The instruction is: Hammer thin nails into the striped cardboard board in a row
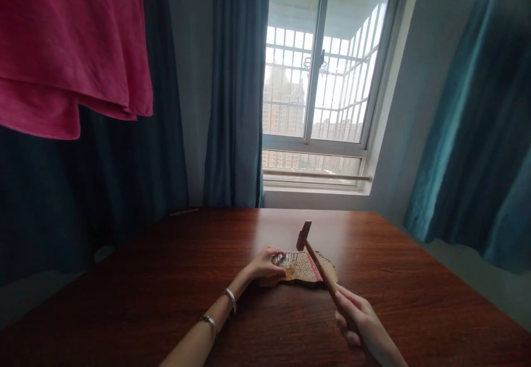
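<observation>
My right hand [357,320] is wrapped round the wooden handle of a hammer [318,262]. The hammer's dark metal head is raised above a piece of wood board [309,274] lying on the table. Rows of nails [292,256] stand upright in the board, and many small dark marks dot its surface. A pink-red strip [314,267] crosses it near the hammer handle. On the board's left end rests my left hand [267,262], thumb and fingers apart beside the nails. Whether a nail is between its fingertips is too small to make out.
The brown wooden table [199,278] reaches back towards a window [315,79] with bars outside. Blue curtains [236,90] hang on both sides. A pink cloth [70,46] hangs at the upper left, above the table's height.
</observation>
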Available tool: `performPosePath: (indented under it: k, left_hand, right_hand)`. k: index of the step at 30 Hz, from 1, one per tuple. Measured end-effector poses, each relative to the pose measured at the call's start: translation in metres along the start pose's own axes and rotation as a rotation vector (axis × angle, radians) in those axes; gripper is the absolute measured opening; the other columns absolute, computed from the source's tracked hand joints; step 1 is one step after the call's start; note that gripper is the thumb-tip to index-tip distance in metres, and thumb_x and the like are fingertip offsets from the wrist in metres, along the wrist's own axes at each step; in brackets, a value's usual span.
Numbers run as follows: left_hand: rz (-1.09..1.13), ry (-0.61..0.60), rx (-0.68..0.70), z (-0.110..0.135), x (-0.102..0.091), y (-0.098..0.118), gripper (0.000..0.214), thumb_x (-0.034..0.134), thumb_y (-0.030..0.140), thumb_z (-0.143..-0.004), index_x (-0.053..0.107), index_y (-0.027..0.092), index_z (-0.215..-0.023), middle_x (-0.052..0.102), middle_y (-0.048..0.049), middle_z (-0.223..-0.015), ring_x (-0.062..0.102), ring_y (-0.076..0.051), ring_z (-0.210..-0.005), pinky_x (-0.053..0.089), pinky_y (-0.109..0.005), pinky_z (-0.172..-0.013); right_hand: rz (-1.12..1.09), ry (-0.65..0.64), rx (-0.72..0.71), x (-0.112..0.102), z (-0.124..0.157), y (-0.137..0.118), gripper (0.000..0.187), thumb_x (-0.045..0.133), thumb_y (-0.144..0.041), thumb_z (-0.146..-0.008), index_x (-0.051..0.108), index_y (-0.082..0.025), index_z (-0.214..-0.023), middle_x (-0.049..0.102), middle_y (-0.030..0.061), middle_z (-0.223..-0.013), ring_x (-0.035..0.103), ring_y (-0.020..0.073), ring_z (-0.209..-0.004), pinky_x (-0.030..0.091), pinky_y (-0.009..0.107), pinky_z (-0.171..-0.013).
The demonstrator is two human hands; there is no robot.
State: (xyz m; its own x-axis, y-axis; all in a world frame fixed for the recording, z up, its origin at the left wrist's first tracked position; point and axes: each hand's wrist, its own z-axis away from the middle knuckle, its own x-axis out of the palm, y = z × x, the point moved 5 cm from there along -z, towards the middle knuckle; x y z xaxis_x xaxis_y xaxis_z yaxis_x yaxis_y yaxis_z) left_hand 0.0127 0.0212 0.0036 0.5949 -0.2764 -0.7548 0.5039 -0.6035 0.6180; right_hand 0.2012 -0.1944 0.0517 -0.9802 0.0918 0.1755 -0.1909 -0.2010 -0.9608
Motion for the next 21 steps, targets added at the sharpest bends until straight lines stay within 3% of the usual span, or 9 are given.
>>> performPosePath:
  k: [9,21]
  left_hand:
    - [-0.012,0.014,-0.017,0.002,0.0,0.003,0.055,0.071,0.051,-0.053,0.064,0.019,-0.098,0.06,-0.0029,-0.095,0.047,-0.022,-0.096,0.037,-0.026,-0.081]
    - [0.009,0.006,-0.013,0.002,0.001,0.002,0.058,0.072,0.051,-0.052,0.064,0.019,-0.1,0.059,-0.0028,-0.094,0.046,-0.022,-0.097,0.037,-0.026,-0.082]
  right_hand:
    - [-0.04,-0.026,0.026,-0.003,-0.006,0.008,0.066,0.058,-0.05,-0.071,0.04,-0.02,-0.126,0.045,-0.0083,-0.05,0.027,-0.0002,-0.026,0.018,0.01,-0.024]
    - [-0.028,-0.005,0.035,-0.002,-0.007,0.01,0.071,0.06,-0.054,-0.066,0.043,-0.018,-0.125,0.044,-0.0084,-0.047,0.026,0.0001,-0.025,0.016,0.011,-0.022]
